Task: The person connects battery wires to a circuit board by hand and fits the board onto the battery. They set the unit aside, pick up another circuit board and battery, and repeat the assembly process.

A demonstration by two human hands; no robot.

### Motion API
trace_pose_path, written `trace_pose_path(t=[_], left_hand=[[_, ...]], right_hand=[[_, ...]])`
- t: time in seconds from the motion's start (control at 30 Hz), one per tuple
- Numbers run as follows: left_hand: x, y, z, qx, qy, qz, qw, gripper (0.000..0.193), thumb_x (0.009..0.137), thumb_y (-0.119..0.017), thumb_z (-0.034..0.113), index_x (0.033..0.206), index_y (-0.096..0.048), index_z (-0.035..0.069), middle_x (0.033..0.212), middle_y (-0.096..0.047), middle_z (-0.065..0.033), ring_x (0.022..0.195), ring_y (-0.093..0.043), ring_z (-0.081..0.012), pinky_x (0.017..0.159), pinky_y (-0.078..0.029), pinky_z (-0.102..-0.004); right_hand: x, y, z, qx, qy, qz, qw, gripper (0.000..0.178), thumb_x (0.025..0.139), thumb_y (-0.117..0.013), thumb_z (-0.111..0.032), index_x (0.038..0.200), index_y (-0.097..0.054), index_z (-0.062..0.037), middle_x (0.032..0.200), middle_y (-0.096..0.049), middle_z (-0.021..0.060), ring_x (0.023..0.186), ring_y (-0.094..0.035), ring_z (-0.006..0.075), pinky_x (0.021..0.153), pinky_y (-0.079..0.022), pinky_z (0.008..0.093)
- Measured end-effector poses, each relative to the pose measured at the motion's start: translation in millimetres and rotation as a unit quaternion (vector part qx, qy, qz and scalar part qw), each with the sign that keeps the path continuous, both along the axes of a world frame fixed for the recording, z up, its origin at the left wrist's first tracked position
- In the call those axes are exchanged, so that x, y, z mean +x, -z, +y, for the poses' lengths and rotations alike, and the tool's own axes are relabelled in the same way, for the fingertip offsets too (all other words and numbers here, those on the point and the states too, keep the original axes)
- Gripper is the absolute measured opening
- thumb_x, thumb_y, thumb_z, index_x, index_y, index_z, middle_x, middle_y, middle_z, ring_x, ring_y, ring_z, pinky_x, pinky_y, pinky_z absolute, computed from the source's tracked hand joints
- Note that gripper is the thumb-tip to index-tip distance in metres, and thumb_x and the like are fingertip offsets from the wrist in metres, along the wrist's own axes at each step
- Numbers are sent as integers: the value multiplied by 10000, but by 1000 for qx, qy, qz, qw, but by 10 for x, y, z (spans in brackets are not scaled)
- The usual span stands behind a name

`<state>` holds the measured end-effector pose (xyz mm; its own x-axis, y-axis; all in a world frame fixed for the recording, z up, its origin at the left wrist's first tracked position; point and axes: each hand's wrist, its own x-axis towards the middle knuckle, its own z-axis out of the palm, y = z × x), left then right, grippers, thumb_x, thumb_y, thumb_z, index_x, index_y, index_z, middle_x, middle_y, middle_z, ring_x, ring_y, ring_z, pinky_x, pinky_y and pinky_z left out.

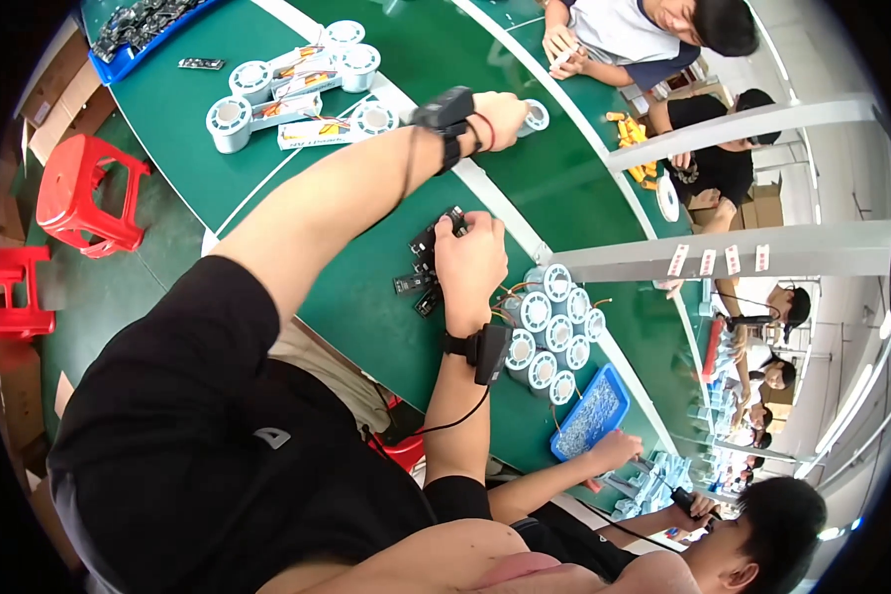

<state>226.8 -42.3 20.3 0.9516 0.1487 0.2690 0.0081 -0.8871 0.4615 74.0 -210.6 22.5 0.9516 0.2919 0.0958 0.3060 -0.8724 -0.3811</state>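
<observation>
My left hand (502, 118) reaches out over the green belt, its fingers curled at a pale blue cylinder (536, 116) with a silver round centre. Part of that cylinder is hidden behind the hand. Nearer to me, my right hand (470, 262) is closed over a small cluster of black circuit boards (424, 247) on the green table, its thumb and fingertips pressing on one of them. Just beyond this hand, several grey-blue cylinders (557, 332) with white toothed rings and thin wires stand grouped together.
At the far left are cylinders with white battery-like packs (314, 132) and a blue tray (119, 67) of boards. A blue tray of small parts (592, 414) lies near a co-worker's hand (619, 450). A grey metal beam (624, 262) crosses above the belt. Red stools (84, 193) stand left.
</observation>
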Motion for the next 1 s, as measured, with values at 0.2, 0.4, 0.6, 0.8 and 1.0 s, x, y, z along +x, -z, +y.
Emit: trace_pose_path(t=[0.2,0.4,0.6,0.8,1.0], left_hand=[[-153,-427,-156,16,5,-66,998,316,835,-691,164,1133,-671,60,1080,-670,-161,1018,-683,-344,859,-568,-461],[-2173,-416,625,128,1,-189,974,351,789,-700,130,1125,-662,37,991,-627,-133,996,-594,-332,880,-501,-432],[-2027,-66,882,167,25,-13,986,303,808,-712,152,1077,-657,25,1001,-635,-118,954,-617,-299,857,-487,-417],[-1823,-130,296,-32,94,80,992,284,844,-726,201,1067,-657,39,965,-655,-115,923,-656,-302,811,-509,-422],[-2070,-396,410,-91,161,-146,972,416,837,-791,219,1179,-632,43,978,-650,-118,867,-654,-318,736,-536,-400]], right_hand=[[118,23,-182,104,8,-31,994,355,832,-798,-280,992,-645,-3,926,-649,127,822,-645,282,812,-520,393],[275,91,-284,465,1,87,881,185,894,-731,-57,1032,-612,-24,890,-637,60,715,-612,152,639,-505,291],[151,12,-177,585,-7,247,772,183,944,-651,17,1125,-626,18,917,-649,65,648,-606,124,540,-485,242],[171,-127,-297,601,-26,290,744,216,963,-642,-12,1175,-634,30,938,-661,84,675,-633,140,558,-509,258],[43,-218,-103,567,-70,297,765,206,963,-646,-13,1163,-640,36,947,-665,92,701,-648,148,581,-528,258]])
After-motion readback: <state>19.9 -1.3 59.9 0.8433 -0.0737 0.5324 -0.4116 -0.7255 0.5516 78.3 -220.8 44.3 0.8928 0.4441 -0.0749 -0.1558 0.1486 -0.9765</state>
